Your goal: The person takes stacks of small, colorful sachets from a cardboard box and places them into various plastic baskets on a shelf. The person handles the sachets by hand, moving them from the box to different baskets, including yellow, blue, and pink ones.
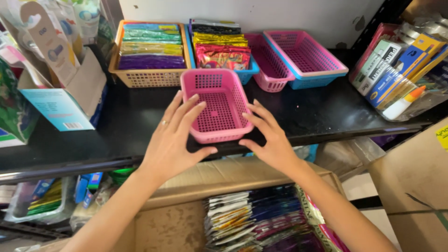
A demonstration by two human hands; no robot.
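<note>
1. Head view: an empty pink basket (217, 105) is framed by both hands at the front edge of a black shelf (326, 112).
2. The left hand (175, 135) is laid against the basket's left wall with fingers spread and the thumb hooked along the near rim; the right hand (268, 135) is pressed to the near right corner, fingers likewise splayed. Nothing is pinched; the basket is merely braced between the palms.
3. For a steady hold, even pressure from both sides is judged best, since the thin perforated walls would likely flex if squeezed at one corner only.
4. The base should be kept flat on the shelf, as the near rim sits just at the edge above an open cardboard box (186, 224) of sachets (261, 219).
5. Clearance behind is narrow: an orange basket (149, 77) and a blue basket (247, 74), both filled with packets, stand just beyond.
6. Whether the basket is lifted or resting cannot be told.
7. The right palm is hidden, the box is cut off at the bottom, and the items at the far right are partly out of frame.
</note>
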